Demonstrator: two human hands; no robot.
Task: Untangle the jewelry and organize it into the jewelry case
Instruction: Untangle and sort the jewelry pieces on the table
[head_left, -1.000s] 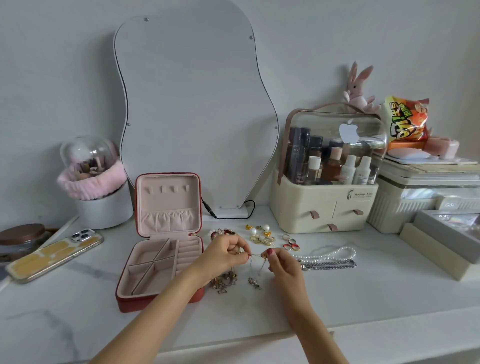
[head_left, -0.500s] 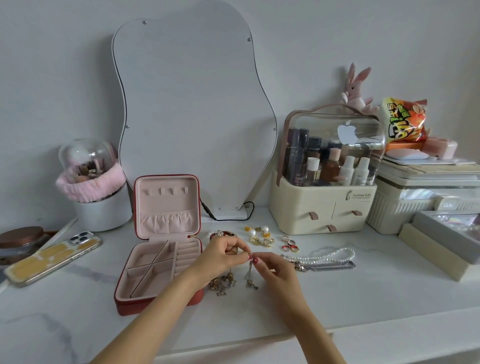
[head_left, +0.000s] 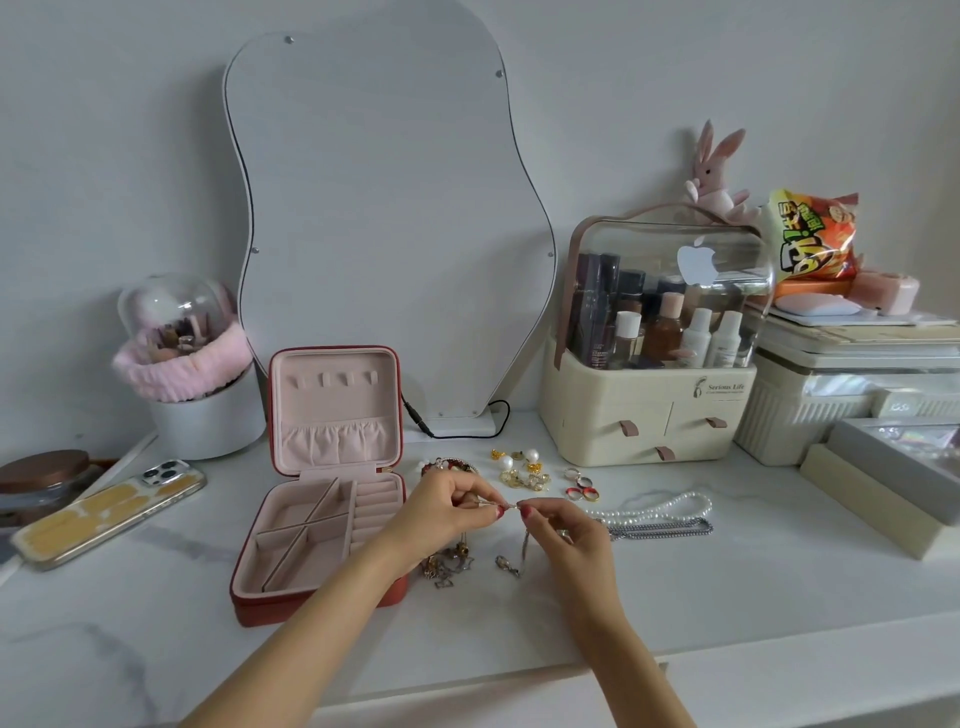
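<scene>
With your left hand (head_left: 441, 506) and right hand (head_left: 563, 530) each pinching the thin tangled metal chain (head_left: 511, 506), tease its strands apart gently above the white marble worktop (head_left: 675, 597), never tugging.

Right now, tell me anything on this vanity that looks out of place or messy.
A knotted clump of gold chains lies loose on the countertop beside the open jewelry case, whose compartments look empty. The left hand and right hand pinch one thin chain between them. A snack bag sits among the cosmetics boxes.
</scene>
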